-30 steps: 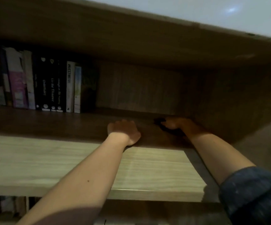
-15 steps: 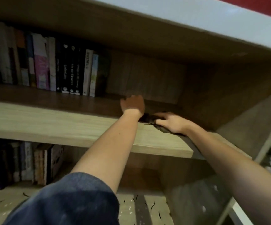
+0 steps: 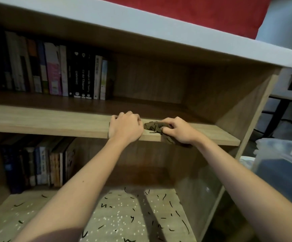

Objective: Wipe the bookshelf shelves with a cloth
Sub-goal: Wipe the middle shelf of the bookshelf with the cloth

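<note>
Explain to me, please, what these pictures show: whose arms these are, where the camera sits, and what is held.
There is no machine here: a person works with bare hands, and one wide-angle camera worn on the head looks forward and down at them. The right hand grips a crumpled dark cloth on the front edge of the middle shelf. The left hand holds that same edge beside it, fingers curled over the board. At this shelf's left stand upright books; lower books stand underneath. The lower shelf is strewn with dark shreds and pale specks. A clear plastic box sits right of the bookshelf.
</note>
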`<action>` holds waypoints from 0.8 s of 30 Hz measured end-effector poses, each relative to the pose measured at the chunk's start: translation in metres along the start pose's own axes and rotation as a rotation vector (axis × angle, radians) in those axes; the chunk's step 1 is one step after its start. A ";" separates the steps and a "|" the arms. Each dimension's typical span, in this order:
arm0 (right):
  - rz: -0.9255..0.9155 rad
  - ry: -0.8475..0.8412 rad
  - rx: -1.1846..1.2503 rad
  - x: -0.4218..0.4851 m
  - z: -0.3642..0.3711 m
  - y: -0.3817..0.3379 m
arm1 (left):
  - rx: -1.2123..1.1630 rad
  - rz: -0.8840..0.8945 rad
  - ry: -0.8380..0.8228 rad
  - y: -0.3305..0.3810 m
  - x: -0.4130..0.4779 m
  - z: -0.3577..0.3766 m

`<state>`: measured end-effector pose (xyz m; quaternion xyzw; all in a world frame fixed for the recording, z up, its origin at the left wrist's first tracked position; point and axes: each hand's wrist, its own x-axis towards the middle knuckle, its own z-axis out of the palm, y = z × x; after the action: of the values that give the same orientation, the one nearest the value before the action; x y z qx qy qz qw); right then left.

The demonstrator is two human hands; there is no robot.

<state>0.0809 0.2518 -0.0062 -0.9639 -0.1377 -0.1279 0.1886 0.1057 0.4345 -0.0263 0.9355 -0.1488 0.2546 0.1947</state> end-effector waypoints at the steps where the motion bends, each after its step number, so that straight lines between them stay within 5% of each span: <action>1: -0.033 0.026 -0.007 -0.008 0.003 -0.005 | 0.000 -0.007 -0.004 -0.001 0.001 0.000; 6: -0.153 0.096 0.036 -0.051 -0.004 -0.029 | -0.028 -0.006 -0.054 -0.004 0.002 -0.001; 9: -0.055 0.231 0.091 -0.045 -0.031 -0.006 | -0.017 0.000 -0.057 -0.004 0.001 -0.001; 14: 0.166 0.294 -0.174 -0.035 0.003 0.020 | 0.009 0.016 -0.054 -0.001 -0.003 -0.004; 17: 0.031 0.356 -0.132 -0.050 0.019 0.001 | 0.018 0.023 -0.044 0.000 -0.004 -0.002; 21: -0.086 0.226 0.068 -0.063 0.002 -0.007 | 0.010 0.016 -0.056 0.000 -0.002 -0.001; 24: -0.005 0.432 0.067 -0.063 -0.011 0.010 | -0.015 0.010 -0.075 0.001 -0.003 -0.003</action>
<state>0.0236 0.2249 -0.0188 -0.9069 -0.1005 -0.3274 0.2453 0.1020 0.4358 -0.0253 0.9421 -0.1626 0.2194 0.1946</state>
